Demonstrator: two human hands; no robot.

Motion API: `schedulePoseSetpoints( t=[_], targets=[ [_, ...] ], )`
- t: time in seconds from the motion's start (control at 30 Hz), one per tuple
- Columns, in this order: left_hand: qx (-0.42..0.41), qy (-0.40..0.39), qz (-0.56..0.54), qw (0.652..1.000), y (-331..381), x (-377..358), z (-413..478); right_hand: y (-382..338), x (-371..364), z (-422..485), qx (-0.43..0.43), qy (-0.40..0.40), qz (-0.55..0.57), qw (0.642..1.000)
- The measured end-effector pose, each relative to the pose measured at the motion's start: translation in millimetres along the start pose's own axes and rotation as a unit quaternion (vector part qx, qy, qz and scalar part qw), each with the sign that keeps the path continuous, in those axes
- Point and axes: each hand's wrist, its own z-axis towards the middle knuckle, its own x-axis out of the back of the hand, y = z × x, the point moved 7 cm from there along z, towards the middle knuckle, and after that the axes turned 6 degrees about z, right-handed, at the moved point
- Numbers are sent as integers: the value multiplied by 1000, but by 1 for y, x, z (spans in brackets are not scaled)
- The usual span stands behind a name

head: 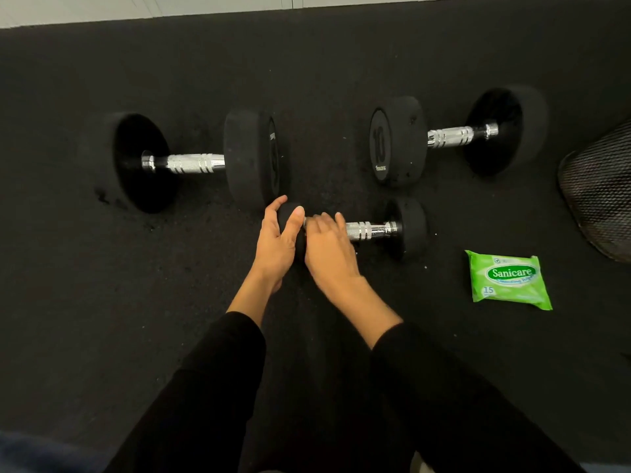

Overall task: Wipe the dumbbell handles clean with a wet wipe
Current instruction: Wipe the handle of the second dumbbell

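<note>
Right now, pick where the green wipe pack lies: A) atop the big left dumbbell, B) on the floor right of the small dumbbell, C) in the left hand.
B: the green wipe pack lies flat on the floor, right of the small dumbbell.

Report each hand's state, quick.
Left hand: grips one end of the small black rubber dumbbell.
Right hand: over its knurled chrome handle; grip cannot be told.

The left hand [278, 240] covers most of the small dumbbell's [408, 228] left head. The right hand [327, 254] hides half its handle [367, 230]; whether it holds a wipe cannot be told. A black mesh object [601, 192] is cut off by the right edge. The wipes pack's [508, 279] small print is blurred.
</note>
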Motion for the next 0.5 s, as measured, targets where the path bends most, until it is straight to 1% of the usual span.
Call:
schedulePoseSetpoints(
  t=[0.07,0.13,0.23,0.3,0.37,0.4,0.43,0.47,0.5],
  targets=[
    [2,-1,-10,1000,-3,0,0,-2,-4,-23,16,28,72,997],
    [-1,0,-12,1000,-4,1,-1,1,-8,-37,13,46,120,992],
    [-7,2,-5,1000,-3,1,0,1,-15,-48,-32,21,197,980],
    [-4,0,-5,1000,-3,1,0,-2,-17,-57,-76,2,277,958],
    [2,-2,-11,1000,-4,0,0,1,-16,-67,-154,-2,360,920],
    [2,-3,-9,1000,-4,0,0,5,-16,-73,-213,12,389,896],
    [1,-1,-4,1000,-4,0,-1,13,-18,-79,-291,39,427,855],
    [0,2,0,1000,-3,0,0,21,-22,-84,-385,80,488,779],
    [0,3,2,1000,-4,0,1,26,-32,-87,-465,124,577,660]
  ],
)
